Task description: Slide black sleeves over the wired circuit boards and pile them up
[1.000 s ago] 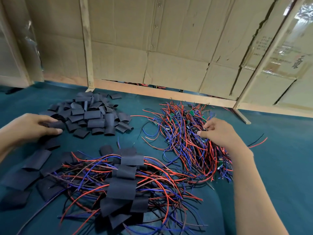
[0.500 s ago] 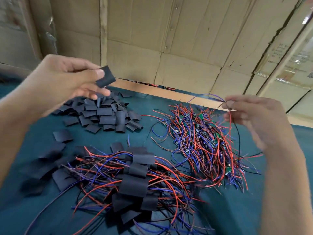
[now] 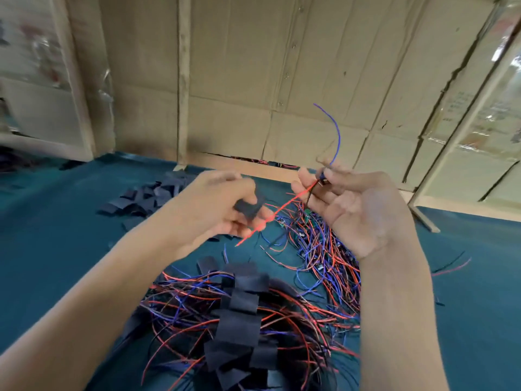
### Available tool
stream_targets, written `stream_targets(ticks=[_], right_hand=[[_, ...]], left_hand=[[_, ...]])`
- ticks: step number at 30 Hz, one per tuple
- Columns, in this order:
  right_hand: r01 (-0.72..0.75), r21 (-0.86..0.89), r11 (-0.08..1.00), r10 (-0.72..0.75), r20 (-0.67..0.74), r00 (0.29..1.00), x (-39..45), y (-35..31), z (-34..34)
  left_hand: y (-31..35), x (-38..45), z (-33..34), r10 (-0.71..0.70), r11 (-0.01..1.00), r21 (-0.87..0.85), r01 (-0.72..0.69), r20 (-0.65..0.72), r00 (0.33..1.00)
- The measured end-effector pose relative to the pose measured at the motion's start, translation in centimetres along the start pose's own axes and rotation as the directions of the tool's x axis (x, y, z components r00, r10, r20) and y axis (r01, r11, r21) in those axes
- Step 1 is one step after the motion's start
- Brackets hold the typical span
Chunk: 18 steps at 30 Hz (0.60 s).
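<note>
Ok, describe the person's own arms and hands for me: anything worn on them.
Both arms are bare from the frame's lower edge up to the wrists: no sleeves show. The left hand and right hand wear no gloves, and no rings, watch or wristband can be seen. The left hand is motion-blurred, so small details there are unclear.

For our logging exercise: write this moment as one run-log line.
left hand: holds black sleeve | right hand: pinches wired board | sleeve not yet on | finished pile near
</note>
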State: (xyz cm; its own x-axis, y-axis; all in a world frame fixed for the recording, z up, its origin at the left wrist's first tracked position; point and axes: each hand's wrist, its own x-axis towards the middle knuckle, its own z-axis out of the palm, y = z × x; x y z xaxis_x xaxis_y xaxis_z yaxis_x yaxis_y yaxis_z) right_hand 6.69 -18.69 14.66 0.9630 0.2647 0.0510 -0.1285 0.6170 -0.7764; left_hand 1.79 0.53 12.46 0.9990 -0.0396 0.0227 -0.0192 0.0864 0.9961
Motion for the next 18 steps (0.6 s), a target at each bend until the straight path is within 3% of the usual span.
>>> stream_targets(ticks=[3, 6, 8, 10, 12, 16, 18], right_hand=[[0.031, 0.084, 0.996, -0.023, -0.090, 0.996, 0.2, 0.6, 0.7], [0.159, 0.167, 0.973, -0.124, -0.201, 0.972, 0.0, 0.9, 1.4], [0.178, 0.240, 0.954, -0.129, -0.206, 0.970, -0.3, 1.3, 2.2], [0.138, 0.275, 0.951, -0.090, -0.183, 0.979, -0.7, 1.9, 3.0], [0.116, 0.263, 0.958, -0.066, -0.192, 0.979, -0.7, 2.5, 3.7], [0.151, 0.235, 0.960, -0.107, -0.190, 0.976, -0.7, 2.8, 3.8], [0.113, 0.032, 0.993, -0.109, -0.114, 0.987, -0.8, 2.4, 3.4]], left_hand=[[-0.5, -0.1, 0.3, -0.041, 0.978, -0.205, 0.035, -0.022, 0.999], [-1.0, -0.4, 1.0, -0.034, 0.962, -0.268, 0.042, 0.034, 0.999], [-0.9, -0.6, 1.6, -0.077, 0.975, -0.193, 0.106, 0.152, 0.985], [-0.7, -1.0, 1.9, -0.152, 0.986, -0.013, 0.164, 0.304, 0.941], [-0.8, -1.5, 2.2, -0.150, 0.984, 0.148, 0.099, 0.390, 0.908], [-0.7, -2.1, 1.8, -0.024, 0.974, 0.219, -0.059, 0.356, 0.934], [-0.1, -2.2, 1.5, 0.075, 0.976, 0.177, -0.125, 0.268, 0.961]])
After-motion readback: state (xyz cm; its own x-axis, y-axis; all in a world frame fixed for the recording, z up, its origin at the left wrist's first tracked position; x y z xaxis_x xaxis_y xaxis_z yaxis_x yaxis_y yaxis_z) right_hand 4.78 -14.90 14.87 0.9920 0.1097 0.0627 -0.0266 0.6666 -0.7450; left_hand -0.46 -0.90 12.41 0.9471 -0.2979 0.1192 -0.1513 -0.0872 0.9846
